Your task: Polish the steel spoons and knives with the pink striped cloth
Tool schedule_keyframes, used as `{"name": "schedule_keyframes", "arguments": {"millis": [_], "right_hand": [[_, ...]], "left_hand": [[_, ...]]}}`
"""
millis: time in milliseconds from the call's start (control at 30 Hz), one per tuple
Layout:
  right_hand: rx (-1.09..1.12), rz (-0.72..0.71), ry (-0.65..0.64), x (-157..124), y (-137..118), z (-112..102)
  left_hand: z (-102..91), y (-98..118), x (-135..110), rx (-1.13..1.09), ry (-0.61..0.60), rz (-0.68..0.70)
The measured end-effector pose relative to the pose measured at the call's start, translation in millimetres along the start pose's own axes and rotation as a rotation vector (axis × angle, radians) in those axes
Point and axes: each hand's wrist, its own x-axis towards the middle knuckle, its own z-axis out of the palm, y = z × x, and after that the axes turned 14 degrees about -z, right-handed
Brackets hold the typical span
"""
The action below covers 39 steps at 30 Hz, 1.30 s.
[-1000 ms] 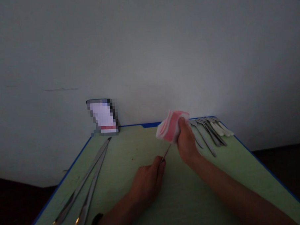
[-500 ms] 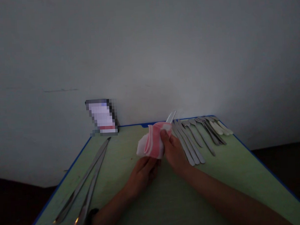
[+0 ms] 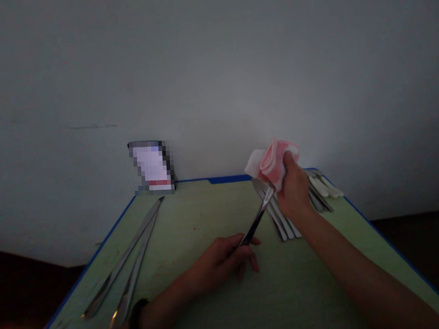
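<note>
My left hand [image 3: 227, 258] pinches the handle end of a metal table knife [image 3: 256, 219] between thumb and fingers, low over the middle of the table. The knife slants up and away to the right. Its far end is hidden in a folded pink and white cloth [image 3: 272, 164]. Wrapped around that cloth is my right hand [image 3: 296, 188], closed, with the thumb on top. Beneath the right hand and the cloth lies a row of silver knives [image 3: 282, 226], partly covered from sight.
Two long table knives [image 3: 136, 255] lie at the left of the green table [image 3: 195, 204]. A blurred phone [image 3: 154, 165] leans against the wall at the back left. White-handled cutlery [image 3: 319, 187] and dark metal cutlery [image 3: 321, 204] lie at the back right.
My right hand and the cloth have moved right and away along the knife, baring its handle. My left hand has shifted right and slightly nearer.
</note>
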Motion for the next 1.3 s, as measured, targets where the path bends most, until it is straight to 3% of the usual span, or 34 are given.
{"name": "schedule_keyframes", "arguments": {"millis": [133,200,400,500,567,767,900,1133,1300], "right_hand": [[0.041,-0.044,0.071,8,-9,1],[-0.012,-0.075,0.042,5,-12,2],[-0.376,-0.033,-0.275,-48,4,7],[-0.427,0.052,-0.426,-74,17,9],[-0.421,0.082,-0.456,-79,20,8],[-0.420,0.079,-0.399,-62,17,3],[-0.391,0.091,-0.341,-65,20,5],[-0.327,0.182,-0.339,-92,26,7],[-0.226,0.260,-0.380,-104,26,8]], "left_hand": [[0.4,-2,2,0.013,0.085,-0.063],[0.7,-1,2,-0.009,0.148,-0.080],[-1.6,-5,8,-0.194,0.249,-0.104],[-2.2,-9,13,-0.238,0.319,-0.093],[-1.6,-8,12,-0.233,0.323,-0.084],[1.5,0,1,-0.088,0.187,0.014],[0.8,-1,2,0.035,0.298,0.062],[-2.6,-1,7,0.140,0.461,0.006],[-2.2,-2,7,0.158,0.482,-0.012]]}}
